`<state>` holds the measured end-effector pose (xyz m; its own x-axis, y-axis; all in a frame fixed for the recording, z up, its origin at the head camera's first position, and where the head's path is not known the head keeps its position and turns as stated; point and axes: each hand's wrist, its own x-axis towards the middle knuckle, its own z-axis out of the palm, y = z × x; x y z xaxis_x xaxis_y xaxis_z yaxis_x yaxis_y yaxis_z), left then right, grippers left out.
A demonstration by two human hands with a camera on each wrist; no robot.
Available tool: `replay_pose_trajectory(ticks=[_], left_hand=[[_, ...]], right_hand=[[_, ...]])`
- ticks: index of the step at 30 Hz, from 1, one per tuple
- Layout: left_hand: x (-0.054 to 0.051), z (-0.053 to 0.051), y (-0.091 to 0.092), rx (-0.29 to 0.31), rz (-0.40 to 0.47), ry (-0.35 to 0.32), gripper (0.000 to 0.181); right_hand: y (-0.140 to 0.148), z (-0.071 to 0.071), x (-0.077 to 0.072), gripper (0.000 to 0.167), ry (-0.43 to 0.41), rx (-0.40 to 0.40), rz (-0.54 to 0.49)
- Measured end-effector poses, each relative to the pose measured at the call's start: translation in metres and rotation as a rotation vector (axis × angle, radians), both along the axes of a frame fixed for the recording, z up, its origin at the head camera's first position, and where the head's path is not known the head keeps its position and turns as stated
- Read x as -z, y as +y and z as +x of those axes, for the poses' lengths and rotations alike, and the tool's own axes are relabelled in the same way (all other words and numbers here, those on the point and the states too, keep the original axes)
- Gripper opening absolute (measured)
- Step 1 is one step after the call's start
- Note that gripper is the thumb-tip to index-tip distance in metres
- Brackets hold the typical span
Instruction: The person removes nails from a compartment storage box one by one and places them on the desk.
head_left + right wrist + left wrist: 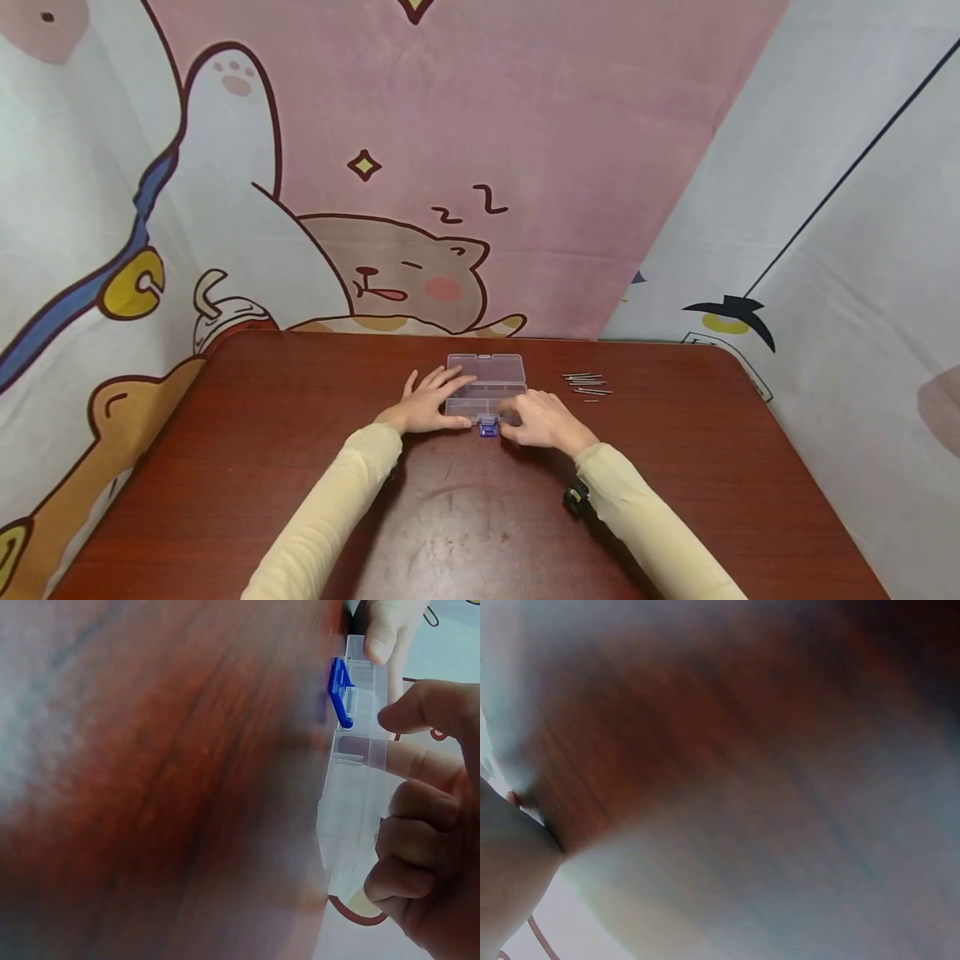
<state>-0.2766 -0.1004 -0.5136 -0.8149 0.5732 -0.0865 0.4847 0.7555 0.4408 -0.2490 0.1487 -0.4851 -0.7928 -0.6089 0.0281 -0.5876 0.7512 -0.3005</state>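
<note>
A clear compartment box [470,407] lies on the table with its lid [498,367] folded back and its blue latch [488,428] at the front. My left hand [429,407] rests on its left side, fingers spread and thumb along the front edge. At the front right corner is my right hand [546,420]. In the right wrist view, the thumb of that hand [435,832] touches the rim near the latch [340,694], its index finger shows through the clear wall, and the other fingers curl against the end. The left wrist view shows part of my left hand [514,874], blurred.
Several thin metal pieces [587,381] lie on the brown table [675,467] to the right of the box, with one tiny piece [592,401] just in front of them. A cartoon-printed cloth [570,167] hangs behind the table.
</note>
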Motion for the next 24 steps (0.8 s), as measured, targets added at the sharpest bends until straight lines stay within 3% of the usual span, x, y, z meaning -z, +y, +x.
replay_pose_trajectory(ticks=[5, 12, 20, 24], left_hand=[[0.0001, 0.0004, -0.0007, 0.004, 0.005, 0.004, 0.080], [-0.0007, 0.0009, -0.0011, 0.004, 0.018, 0.008, 0.079], [0.0005, 0.0007, -0.0008, 0.003, 0.017, 0.006, 0.079], [0.0006, 0.0008, -0.0007, 0.004, 0.016, 0.014, 0.079]], right_hand=[[0.0036, -0.0001, 0.0038, 0.026, -0.003, 0.028, -0.056], [0.0034, 0.0000, 0.0006, 0.036, 0.010, -0.004, 0.002], [0.0071, -0.0003, -0.0037, 0.031, -0.074, 0.041, -0.010], [0.0081, -0.0024, -0.0039, 0.029, -0.067, 0.046, -0.055]])
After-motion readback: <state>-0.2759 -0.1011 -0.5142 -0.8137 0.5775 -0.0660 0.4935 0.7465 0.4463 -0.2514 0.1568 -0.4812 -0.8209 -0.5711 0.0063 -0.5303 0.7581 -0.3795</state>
